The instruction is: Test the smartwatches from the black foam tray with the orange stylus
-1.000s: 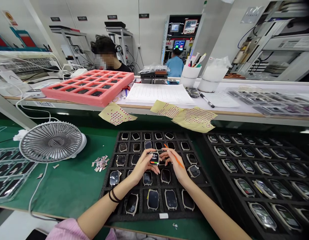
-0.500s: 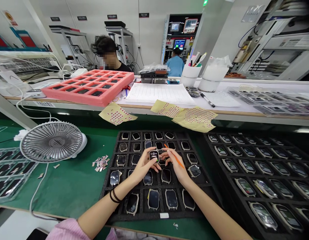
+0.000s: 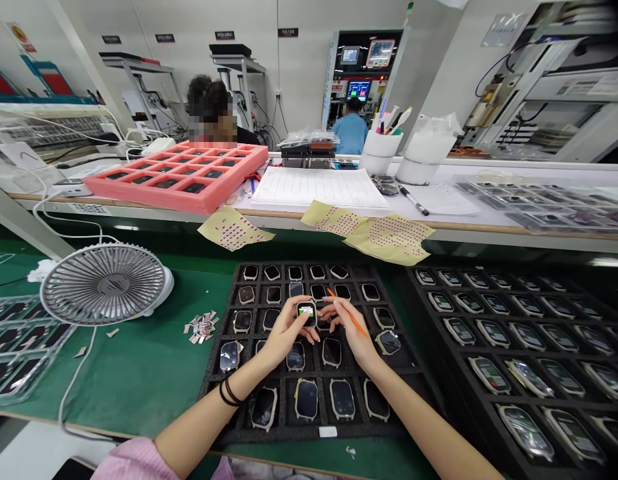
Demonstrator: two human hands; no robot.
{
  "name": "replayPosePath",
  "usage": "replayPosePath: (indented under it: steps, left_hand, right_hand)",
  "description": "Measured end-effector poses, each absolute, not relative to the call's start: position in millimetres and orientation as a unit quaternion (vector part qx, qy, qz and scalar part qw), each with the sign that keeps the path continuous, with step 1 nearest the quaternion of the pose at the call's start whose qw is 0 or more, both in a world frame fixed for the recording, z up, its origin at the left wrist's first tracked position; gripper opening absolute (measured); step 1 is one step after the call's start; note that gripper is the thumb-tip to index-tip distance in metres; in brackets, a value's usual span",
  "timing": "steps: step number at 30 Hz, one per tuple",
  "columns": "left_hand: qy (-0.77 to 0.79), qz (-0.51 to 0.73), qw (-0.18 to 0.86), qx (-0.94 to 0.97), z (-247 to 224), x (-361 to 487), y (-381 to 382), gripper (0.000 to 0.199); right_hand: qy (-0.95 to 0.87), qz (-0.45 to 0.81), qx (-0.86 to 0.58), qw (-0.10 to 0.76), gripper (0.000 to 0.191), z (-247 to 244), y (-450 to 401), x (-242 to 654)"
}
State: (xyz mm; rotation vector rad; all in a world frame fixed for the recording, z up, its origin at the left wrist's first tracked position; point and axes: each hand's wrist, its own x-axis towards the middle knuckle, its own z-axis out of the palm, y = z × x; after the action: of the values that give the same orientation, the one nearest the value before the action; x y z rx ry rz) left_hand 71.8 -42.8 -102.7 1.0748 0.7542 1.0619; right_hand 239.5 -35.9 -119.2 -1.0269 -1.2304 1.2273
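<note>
My left hand (image 3: 287, 328) is closed around a smartwatch case (image 3: 307, 316) with no strap, its thumb on the lit screen, which shows white and green. Close by on the right, my right hand (image 3: 349, 327) has a slim orange stick (image 3: 357, 321) in its grip, the tip pointing up and left. Its fingertips come near the watch's right edge; whether they touch it I cannot tell. Beneath both hands lies a black foam tray (image 3: 319, 427) of dark-screened watch cases, such as one (image 3: 343, 399) in the front row.
A second foam tray (image 3: 466, 373) of watches sits at right. On the left are a white fan (image 3: 106, 283), small paper scraps (image 3: 201, 327) and clear plastic trays (image 3: 26, 347). The shelf ahead bears a pink foam tray (image 3: 209, 200), paper sheets (image 3: 316, 187) and a pen cup (image 3: 381, 150). Two people are beyond it.
The watch screen has gone from mostly dark with a green spot to a white and green display. My left thumb has shifted slightly up the screen; my right hand has hardly moved.
</note>
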Motion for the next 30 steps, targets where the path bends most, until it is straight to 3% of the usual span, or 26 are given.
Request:
replayPosePath:
  steps: [11, 19, 30]
  left_hand:
    - [0.340, 0.474, 0.643, 0.496, -98.2, 73.2, -45.3, 0.053]
    - [0.382, 0.453, 0.641, 0.488, -95.1, 70.7, -44.3, 0.036]
    - [0.398, 0.445, 0.625, 0.503, -95.8, 70.7, -43.6, 0.036]
  right_hand:
    - [-0.507, 0.517, -0.435, 0.535, 0.034, -120.0, -35.6, 239.2]
    - [-0.517, 0.514, -0.427, 0.536, 0.032, -120.3, -35.9, 239.3]
    - [-0.513, 0.521, -0.428, 0.531, 0.032, -120.7, -35.9, 239.2]
